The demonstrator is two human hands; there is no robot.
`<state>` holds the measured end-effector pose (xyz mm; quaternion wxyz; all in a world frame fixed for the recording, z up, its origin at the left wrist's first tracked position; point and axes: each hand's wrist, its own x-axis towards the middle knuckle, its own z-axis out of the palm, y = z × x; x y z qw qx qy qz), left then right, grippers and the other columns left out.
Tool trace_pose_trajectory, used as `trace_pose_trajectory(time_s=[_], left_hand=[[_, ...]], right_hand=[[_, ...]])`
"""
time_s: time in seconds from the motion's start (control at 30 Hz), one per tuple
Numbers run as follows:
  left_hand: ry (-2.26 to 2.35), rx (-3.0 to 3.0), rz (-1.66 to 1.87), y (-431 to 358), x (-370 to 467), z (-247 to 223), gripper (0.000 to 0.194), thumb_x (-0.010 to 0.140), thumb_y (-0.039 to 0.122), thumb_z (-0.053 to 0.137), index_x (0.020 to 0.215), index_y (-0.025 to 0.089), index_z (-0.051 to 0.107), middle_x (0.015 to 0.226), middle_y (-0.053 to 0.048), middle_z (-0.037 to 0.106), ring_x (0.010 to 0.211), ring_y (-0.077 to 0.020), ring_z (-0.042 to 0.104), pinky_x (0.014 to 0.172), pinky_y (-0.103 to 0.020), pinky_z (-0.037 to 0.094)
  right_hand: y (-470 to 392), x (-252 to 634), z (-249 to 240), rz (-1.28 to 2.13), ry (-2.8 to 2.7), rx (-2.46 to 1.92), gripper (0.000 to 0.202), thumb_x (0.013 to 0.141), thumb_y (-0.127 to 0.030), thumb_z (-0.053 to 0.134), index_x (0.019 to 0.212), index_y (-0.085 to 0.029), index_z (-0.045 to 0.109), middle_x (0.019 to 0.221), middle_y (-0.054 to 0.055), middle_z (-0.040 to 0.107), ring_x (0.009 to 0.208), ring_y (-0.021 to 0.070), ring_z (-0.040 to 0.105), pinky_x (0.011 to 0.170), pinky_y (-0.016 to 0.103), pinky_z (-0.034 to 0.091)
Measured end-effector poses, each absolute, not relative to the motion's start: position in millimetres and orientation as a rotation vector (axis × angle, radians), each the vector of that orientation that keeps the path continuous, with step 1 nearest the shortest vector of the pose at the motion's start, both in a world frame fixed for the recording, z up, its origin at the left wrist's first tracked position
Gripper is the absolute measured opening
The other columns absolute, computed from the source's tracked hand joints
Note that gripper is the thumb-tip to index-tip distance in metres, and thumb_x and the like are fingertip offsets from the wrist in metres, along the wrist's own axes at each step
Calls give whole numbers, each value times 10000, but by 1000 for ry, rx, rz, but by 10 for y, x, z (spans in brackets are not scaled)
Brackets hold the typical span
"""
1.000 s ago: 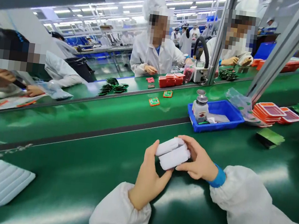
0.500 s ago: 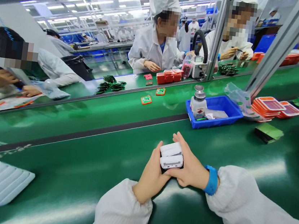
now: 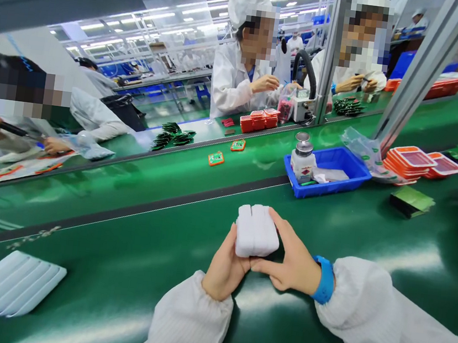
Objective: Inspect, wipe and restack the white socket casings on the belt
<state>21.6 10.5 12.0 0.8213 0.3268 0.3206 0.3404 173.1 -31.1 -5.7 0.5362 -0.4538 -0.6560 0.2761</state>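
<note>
While both sets of fingers pinch the two white blocks (image 3: 256, 231) side by side, only squeeze pressure keeps the pair together; nothing supports them from below. Risk as I read it: if either side eases off, one block slips out and drops to the green bench (image 3: 125, 270), or the two shear apart along the seam running down the middle.

Left hand (image 3: 226, 267): fingers closed onto the left face and lower edge of the pair, thumb up along the side. Palm mostly hidden behind the blocks, so contact under them can't be confirmed.

Right hand (image 3: 291, 260): fingers curled narrow around the right face, index laid along the top right edge, thumb tucked below toward the left hand. The two hands touch or nearly touch beneath the blocks.

Blocks sit above the bench, centre of view, near the worker, tilted slightly with the top face toward the camera.

Pose: both wrists bent inward, forearms converging from bottom of frame in white sleeves, blue wristband (image 3: 323, 279) on the right wrist. Forearms look close to the bench surface; can't tell if resting.

Second risk: the blue tray (image 3: 338, 161) with a dispenser bottle (image 3: 302, 159) sits just ahead and right, so a wide right elbow swing could clip it. White ribbed pad (image 3: 5, 291) is well apart at lower left.
</note>
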Motion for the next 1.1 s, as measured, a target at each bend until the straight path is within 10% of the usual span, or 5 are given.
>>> trace_pose_trajectory(time_s=[0.2, 0.73, 1.1], left_hand=[[541, 497, 740, 98, 225, 154, 364, 885, 442, 452, 1046, 167, 629, 748, -30, 620, 580, -119, 526, 502, -241, 448], [531, 344, 755, 50, 243, 203, 489, 885, 484, 423, 1222, 148, 536, 1132, -128, 601, 948, -247, 599, 708, -321, 518], [517, 296, 784, 69, 231, 164, 463, 894, 460, 408, 1209, 148, 544, 1112, -115, 633, 946, -261, 619, 733, -385, 531]], right_hand=[[-307, 1710, -89, 538, -1625, -1083, 761, 806, -346, 663, 1423, -199, 242, 1303, 128, 396, 1182, 320, 376, 995, 457, 334], [-305, 1743, -51, 692, -1587, -1058, 585, 796, -299, 565, 1331, -175, 362, 1152, 101, 492, 931, 248, 530, 801, 388, 473], [-300, 1786, -44, 508, -1723, -995, 386, 940, -184, 328, 1320, -200, 393, 1235, 84, 491, 1095, 234, 492, 945, 370, 405]])
